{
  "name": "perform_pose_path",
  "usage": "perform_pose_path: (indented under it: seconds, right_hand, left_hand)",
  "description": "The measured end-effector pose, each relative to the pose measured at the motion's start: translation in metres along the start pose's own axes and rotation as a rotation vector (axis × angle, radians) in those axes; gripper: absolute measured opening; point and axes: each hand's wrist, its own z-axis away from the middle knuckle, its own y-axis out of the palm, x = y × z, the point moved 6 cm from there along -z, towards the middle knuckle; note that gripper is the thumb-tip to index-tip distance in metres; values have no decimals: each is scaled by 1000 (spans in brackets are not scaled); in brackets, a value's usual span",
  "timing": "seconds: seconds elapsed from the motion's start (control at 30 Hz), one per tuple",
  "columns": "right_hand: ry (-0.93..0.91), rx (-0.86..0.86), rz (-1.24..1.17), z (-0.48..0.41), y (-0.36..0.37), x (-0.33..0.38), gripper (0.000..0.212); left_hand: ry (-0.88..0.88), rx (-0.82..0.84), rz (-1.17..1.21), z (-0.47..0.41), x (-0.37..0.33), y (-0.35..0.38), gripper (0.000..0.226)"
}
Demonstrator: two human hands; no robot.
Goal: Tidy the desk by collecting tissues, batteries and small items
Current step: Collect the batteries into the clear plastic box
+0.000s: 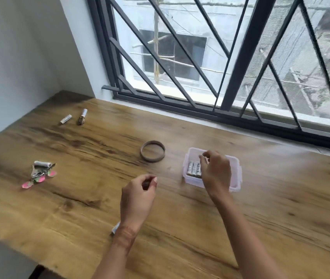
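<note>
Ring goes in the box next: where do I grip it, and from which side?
Pinch the ring by its near wall from above, one finger inside, thumb outside: it lies flat on the desk, open and thin-walled, nothing touching it.

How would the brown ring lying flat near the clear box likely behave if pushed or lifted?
The ring lies flat on the smooth desk, so a push would probably slide it rather than roll it. Its thin, hollow band suggests it is light and fairly stiff. Stood on edge, it could well roll away.

Wooden desk [281, 208], loose batteries [66, 119], ring [152, 160], plastic box [237, 174]
</note>
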Motion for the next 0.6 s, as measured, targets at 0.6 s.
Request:
perform_pose_path:
  seconds: [0.6]
  right_hand:
    - [-249, 300, -249, 53, 138, 221, 10]
  left_hand:
    - [-50, -289, -161, -124, 142, -192, 21]
